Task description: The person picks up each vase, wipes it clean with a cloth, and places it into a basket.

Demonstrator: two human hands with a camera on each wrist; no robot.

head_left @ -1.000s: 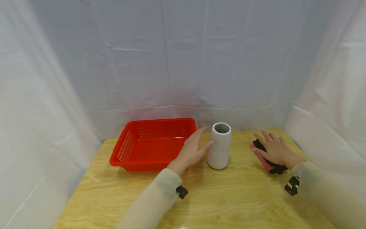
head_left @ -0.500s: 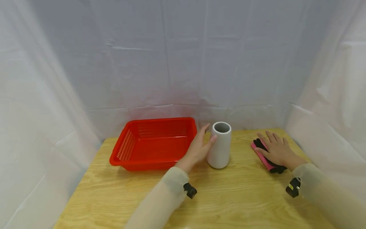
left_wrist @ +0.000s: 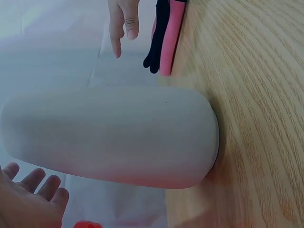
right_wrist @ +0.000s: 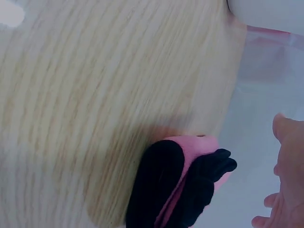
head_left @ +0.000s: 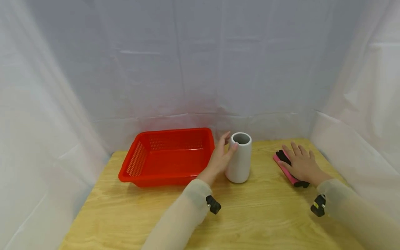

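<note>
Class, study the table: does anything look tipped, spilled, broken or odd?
Nothing stands out. The white vase stands upright beside the red basket, and the pink and black glove lies flat under the right hand.

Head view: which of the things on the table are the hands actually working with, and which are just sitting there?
In hand:
- white vase, upright, with the left hand against its side
- pink and black glove, under the flat right hand

Just sitting there:
- red basket, beside the vase, nothing seen in it
- wooden table
- white backdrop sheet
</note>
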